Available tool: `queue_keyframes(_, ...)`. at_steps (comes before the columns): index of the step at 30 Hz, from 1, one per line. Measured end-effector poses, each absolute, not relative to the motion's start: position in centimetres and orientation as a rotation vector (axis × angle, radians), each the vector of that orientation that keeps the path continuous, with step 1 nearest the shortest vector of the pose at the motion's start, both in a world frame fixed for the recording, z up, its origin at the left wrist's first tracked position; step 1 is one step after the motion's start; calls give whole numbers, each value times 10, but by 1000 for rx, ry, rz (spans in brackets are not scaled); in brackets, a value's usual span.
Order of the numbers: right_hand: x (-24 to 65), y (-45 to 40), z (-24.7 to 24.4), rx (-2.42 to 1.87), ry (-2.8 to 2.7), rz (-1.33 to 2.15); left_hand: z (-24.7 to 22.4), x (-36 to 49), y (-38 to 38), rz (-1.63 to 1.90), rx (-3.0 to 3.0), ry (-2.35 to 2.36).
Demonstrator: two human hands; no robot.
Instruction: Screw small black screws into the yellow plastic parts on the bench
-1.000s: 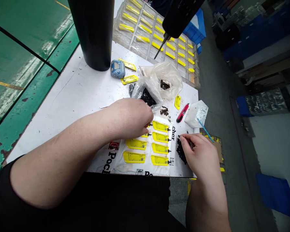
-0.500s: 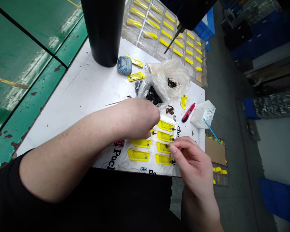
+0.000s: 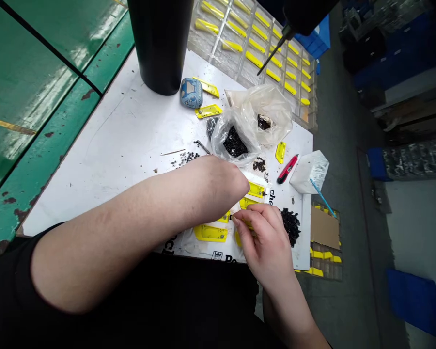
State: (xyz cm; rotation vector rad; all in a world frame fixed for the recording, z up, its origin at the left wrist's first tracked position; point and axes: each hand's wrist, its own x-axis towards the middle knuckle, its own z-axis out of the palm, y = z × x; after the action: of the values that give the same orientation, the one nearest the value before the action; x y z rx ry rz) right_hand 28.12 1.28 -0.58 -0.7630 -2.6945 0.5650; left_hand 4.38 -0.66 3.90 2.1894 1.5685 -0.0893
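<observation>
My left hand (image 3: 218, 186) rests as a curled fist over the upper rows of yellow plastic pieces (image 3: 210, 233), which lie on a white printed sheet (image 3: 218, 255). Its fingertips are hidden. My right hand (image 3: 265, 240) is pinched at the fingertips over the middle yellow pieces, close to my left hand. A tiny dark part (image 3: 232, 217) shows at its fingertip. Several yellow pieces are hidden under both hands. To the right of my right hand lies a heap of small black parts (image 3: 290, 226).
Clear bags of black parts (image 3: 234, 143) sit beyond my hands, by a clear tray of yellow pieces (image 3: 254, 48). A black tumbler (image 3: 161, 43), red utility knife (image 3: 287, 168) and hanging electric screwdriver (image 3: 305, 12) stand nearby. The green surface (image 3: 32, 63) borders the table's left edge.
My right hand has moved left from the black heap to over the yellow pieces. My left forearm has shifted, uncovering loose black bits on the table. The view has drifted slightly.
</observation>
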Motion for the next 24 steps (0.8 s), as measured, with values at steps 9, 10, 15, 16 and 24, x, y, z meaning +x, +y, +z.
queue_keyframes(9,281,15,-9,-747,-2721,568,39,45,-4,-135,2153,1601)
queue_keyframes(10,282,15,-8,-747,-2728,567,39,45,-3,-134,2151,1599)
queue_keyframes(15,282,15,-8,-745,-2706,607,38,44,-5,-122,2163,1569)
queue_keyframes(16,282,14,-8,-748,-2698,614,38,44,-5,-111,2168,1564)
queue_keyframes(24,284,16,-9,-752,-2743,532,37,44,-6,-71,2182,1561)
